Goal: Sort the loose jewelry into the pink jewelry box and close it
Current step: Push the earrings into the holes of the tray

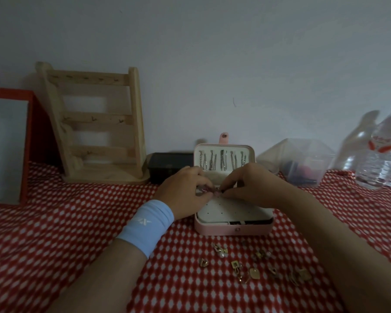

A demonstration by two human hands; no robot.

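Pinching one small piece of jewelry [215, 190], too tiny to identify, between curled fingertips of the left hand [185, 188], blue wristband [145, 224] behind it, and those of the right hand [254, 187]. Working above the open pink jewelry box [233, 230], over its perforated white tray [224, 211], with loose gold jewelry [253, 265] scattered on red dotted cloth [77, 222] nearer the body than the right hand.

Dim room, plain white wall [235, 53]
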